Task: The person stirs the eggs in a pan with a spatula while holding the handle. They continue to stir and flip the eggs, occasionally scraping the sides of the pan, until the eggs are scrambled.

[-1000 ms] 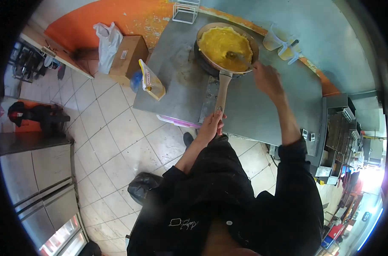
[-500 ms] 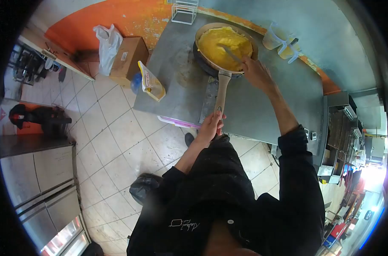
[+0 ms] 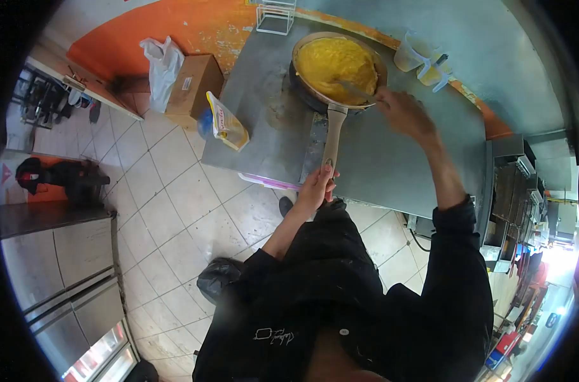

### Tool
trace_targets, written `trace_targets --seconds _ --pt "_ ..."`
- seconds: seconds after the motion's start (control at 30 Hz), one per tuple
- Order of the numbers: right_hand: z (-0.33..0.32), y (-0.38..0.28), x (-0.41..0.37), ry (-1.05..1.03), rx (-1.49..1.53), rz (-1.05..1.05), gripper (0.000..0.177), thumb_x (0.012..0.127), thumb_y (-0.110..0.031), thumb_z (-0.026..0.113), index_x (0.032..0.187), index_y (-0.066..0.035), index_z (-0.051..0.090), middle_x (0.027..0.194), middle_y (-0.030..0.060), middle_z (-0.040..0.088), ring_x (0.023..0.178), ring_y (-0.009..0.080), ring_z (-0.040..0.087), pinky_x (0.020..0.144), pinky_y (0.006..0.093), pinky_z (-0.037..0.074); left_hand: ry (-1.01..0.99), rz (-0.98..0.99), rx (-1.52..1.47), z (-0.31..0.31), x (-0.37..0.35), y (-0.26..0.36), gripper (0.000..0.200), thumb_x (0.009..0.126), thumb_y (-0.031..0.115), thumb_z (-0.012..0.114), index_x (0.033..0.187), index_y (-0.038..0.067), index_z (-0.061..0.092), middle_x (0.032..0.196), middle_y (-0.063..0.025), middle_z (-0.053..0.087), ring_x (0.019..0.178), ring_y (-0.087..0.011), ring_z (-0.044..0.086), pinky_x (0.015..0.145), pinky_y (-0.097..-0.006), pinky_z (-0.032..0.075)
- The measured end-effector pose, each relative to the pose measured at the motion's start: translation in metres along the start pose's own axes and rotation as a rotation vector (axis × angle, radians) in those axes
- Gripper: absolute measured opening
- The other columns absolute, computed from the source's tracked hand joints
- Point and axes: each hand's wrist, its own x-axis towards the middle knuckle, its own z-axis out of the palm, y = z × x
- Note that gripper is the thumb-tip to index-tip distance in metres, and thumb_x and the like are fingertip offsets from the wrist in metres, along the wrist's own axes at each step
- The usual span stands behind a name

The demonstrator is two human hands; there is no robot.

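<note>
A frying pan (image 3: 294,63) with a beige handle holds a thick yellow, egg-like mixture (image 3: 331,58), and sits over a dark round base on the metal counter. My left hand (image 3: 317,188) is closed round the end of the pan's handle. To the pan's right, my right hand (image 3: 405,113) grips a narrow spatula (image 3: 356,91) with a grey blade. Its tip lies in the mixture near the pan's lower right side. The fingers partly hide the spatula's grip.
On the metal counter (image 3: 404,165) stand a yellow-white pouch (image 3: 227,124) at left, clear plastic jugs (image 3: 409,54) at right and a white wire rack (image 3: 275,19) behind. A cardboard box (image 3: 194,86) and white plastic bag (image 3: 164,67) are left of it.
My right hand has moved right and slightly closer to me, drawing the spatula's tip from the middle of the mixture towards the pan's lower right. My left hand stays on the handle.
</note>
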Motion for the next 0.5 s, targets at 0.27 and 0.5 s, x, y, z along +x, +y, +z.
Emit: trace_targets --seconds 0.27,0.5 --pt "0.023 0.01 0.036 0.009 0.107 0.033 0.02 0.094 -0.021 0.052 0.104 -0.006 0.06 0.089 0.0179 0.068 0.085 0.0375 0.066 0.074 0.0484 0.05 -0.009 0.025 -0.018 -0.002 0.006 -0.008 0.05 0.1 0.052 0.043 0.099 0.003 0.056 0.059 0.005 0.04 0.045 -0.0051 0.043 0.047 -0.0215 0.041" --pt "0.004 0.015 0.029 0.048 -0.058 0.093 0.019 0.093 -0.02 0.054 0.101 -0.003 0.059 0.086 0.0184 0.067 0.084 0.0381 0.065 0.073 0.0489 0.049 0.025 0.027 -0.001 0.001 0.002 -0.006 0.053 0.099 0.053 0.043 0.098 0.002 0.056 0.059 0.0053 0.041 0.045 -0.0052 0.044 0.047 -0.0214 0.041"
